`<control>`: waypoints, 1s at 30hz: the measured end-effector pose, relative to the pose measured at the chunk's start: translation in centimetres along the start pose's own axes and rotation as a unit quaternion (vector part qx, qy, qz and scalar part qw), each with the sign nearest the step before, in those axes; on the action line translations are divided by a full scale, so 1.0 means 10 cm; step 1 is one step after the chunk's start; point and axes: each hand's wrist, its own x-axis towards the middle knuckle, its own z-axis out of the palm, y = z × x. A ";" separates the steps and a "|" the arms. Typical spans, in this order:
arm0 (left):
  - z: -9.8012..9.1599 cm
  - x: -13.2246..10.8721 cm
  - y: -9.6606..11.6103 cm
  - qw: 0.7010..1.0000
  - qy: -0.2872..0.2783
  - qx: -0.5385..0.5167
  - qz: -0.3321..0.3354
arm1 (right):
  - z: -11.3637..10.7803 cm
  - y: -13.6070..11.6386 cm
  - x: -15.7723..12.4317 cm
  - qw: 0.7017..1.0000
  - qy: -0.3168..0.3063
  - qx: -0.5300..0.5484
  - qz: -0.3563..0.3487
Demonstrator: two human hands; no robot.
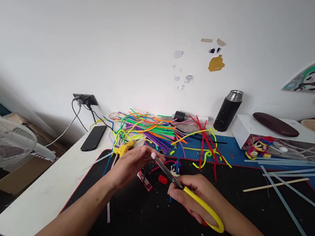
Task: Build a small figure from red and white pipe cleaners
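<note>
Yellow-handled scissors (204,208) are in my right hand (194,195), their blades pointing up and to the left. A small pale pink piece (153,155) shows at the blade tips, beside the fingers of my left hand (136,162). The left fingers are bent towards the blade tips, and what they grip is partly hidden. Below them on the black mat (159,225) lie a red piece (162,179) and a small red box (145,181). A partly hidden blue, red and white item (176,168) sits behind the scissors.
Coloured pipe cleaners (156,131) are heaped at the back, near a yellow glue gun (123,148) and a phone (93,138). A black flask (228,110) stands by a white box (279,129). Translucent sticks (284,202) lie right; a fan (4,133) stands left.
</note>
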 end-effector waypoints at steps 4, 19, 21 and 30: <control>-0.03 -0.04 0.07 0.992 0.000 0.117 -0.042 | -0.01 0.00 0.00 1.000 0.016 -0.011 0.000; 0.38 -0.26 0.48 0.870 0.136 0.475 0.003 | 0.04 0.04 0.05 0.979 0.121 -0.154 -0.060; 0.34 -0.19 0.46 0.901 0.124 0.416 -0.017 | 0.03 0.06 0.07 0.969 0.137 -0.190 -0.079; 0.23 -0.12 0.48 0.907 0.049 0.408 -0.092 | -0.01 0.06 0.07 0.967 0.138 -0.197 -0.085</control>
